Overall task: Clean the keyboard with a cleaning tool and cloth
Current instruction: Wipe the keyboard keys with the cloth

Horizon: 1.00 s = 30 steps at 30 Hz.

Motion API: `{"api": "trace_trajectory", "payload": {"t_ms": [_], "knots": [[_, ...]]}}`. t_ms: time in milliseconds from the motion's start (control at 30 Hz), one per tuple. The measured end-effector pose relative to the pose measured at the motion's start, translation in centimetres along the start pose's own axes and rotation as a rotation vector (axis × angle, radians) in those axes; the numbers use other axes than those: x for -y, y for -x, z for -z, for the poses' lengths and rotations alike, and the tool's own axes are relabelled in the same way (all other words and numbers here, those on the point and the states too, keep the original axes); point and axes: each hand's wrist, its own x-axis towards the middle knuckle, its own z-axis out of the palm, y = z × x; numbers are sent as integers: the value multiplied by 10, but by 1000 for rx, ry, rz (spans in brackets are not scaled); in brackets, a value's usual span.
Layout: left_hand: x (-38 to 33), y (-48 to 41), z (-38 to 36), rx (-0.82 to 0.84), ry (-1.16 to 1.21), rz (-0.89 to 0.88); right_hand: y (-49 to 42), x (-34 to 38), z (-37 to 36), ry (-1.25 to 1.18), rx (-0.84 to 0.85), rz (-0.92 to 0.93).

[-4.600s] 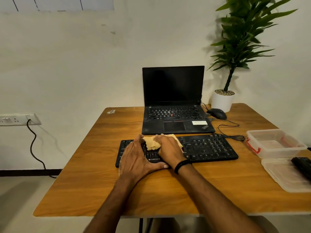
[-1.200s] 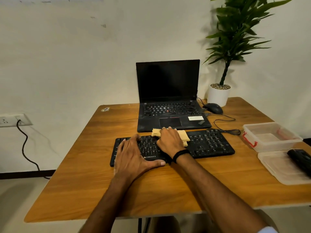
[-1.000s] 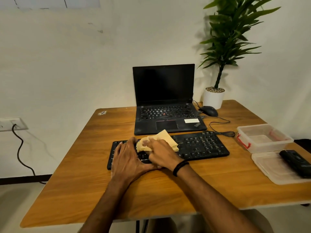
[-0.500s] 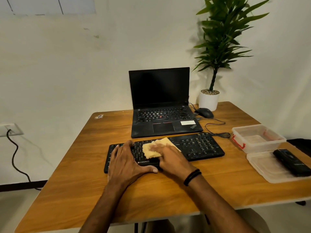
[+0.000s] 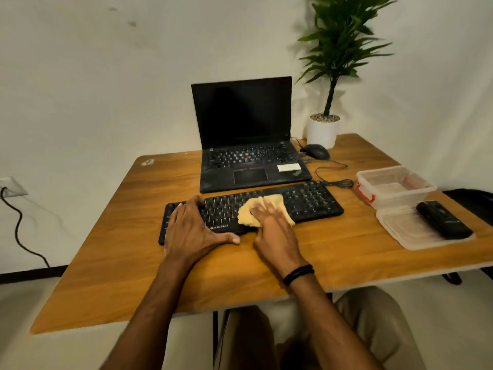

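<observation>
Head view: cloth wipe under way at mid-keyboard.
Right grip (image 5: 274, 231), fingers flat, presses the yellow cloth (image 5: 249, 218) onto the black keyboard (image 5: 312, 202); left grip (image 5: 192, 228), splayed flat, braces its far end. Keys right of the right grip seem yet to be wiped; a black tool (image 5: 442, 220) lies well right, unheld.

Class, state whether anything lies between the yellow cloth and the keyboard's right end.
Nothing visible does: the cloth, under the right hand, lies on the keyboard, and the keys to its right are bare.
</observation>
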Motion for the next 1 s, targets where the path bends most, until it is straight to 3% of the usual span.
{"api": "trace_trajectory", "payload": {"t_ms": [167,333,500,633,767,933,1000], "knots": [[-6,2,2,-1,23,-7,14,14,-7,-16,116,166],[-5,0,1,-15,11,-3,11,-2,7,107,-92,-79],[-6,-1,2,-6,31,-7,23,11,1,62,75,129],[-4,-2,-1,-26,21,8,20,-8,9,145,-80,-54],[-4,-4,-1,-26,17,-2,31,15,1,126,110,106],[-4,-2,-2,-27,-1,-4,28,-5,12,110,-20,-83],[-3,-3,-2,-19,1,-9,32,11,7,40,60,10]]}}
